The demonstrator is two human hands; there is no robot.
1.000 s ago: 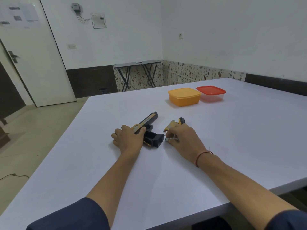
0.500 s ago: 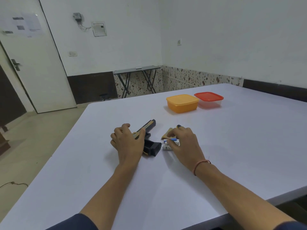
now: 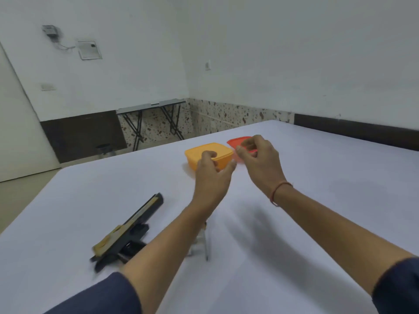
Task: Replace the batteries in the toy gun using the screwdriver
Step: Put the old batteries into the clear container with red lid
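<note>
The black and tan toy gun (image 3: 129,232) lies on the white table (image 3: 317,200) at the lower left, with neither hand on it. The screwdriver (image 3: 206,244) lies beside it, partly hidden under my left forearm. My left hand (image 3: 212,171) is at the near edge of the orange container (image 3: 204,154), thumb and fingers spread apart. My right hand (image 3: 258,159) hovers over the red-lidded container (image 3: 234,141) with its fingers curled. Blur hides whether it holds anything.
The two containers stand side by side toward the table's far edge. A small pale item (image 3: 192,247) lies by the screwdriver, mostly hidden by my forearm. A folding table (image 3: 152,107) stands against the far wall, beyond the table.
Both hands left the gun and the items beside it and reached forward to the two containers. The view has moved closer and tilted up.
</note>
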